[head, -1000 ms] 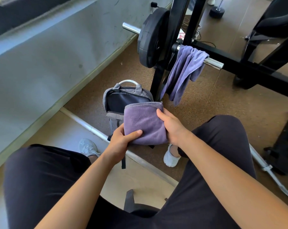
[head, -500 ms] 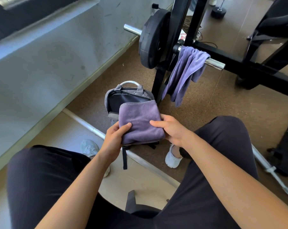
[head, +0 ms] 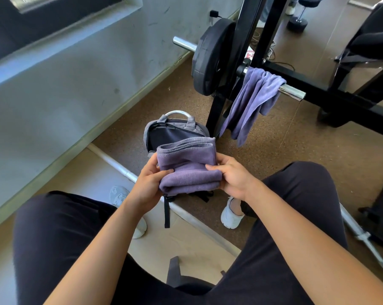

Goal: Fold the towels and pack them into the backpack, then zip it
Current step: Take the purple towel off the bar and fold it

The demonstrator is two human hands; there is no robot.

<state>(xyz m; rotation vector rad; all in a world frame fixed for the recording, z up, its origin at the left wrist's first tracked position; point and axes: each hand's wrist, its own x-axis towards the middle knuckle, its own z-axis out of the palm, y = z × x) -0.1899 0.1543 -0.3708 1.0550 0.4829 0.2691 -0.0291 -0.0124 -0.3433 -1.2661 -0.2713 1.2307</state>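
A purple towel (head: 187,166), folded into a thick pad, hangs in the air between my knees. My left hand (head: 149,183) grips its left side and my right hand (head: 232,176) grips its right side, thumbs on top. Its far half bends upward, showing the stitched edges. Just behind it on the floor stands a grey backpack (head: 162,134) with its main compartment unzipped and gaping. A second purple towel (head: 251,104) hangs unfolded over the chrome barbell bar (head: 292,91) further back.
A black weight plate (head: 212,56) and the black rack upright (head: 221,111) stand right of the backpack. A grey wall (head: 60,78) runs along the left. A metal bar (head: 118,165) lies across the floor by my white shoes (head: 230,213).
The flat folded towel has been bent over once more, its far half now curling up. Both hands have shifted to pinch the two sides closer to me.
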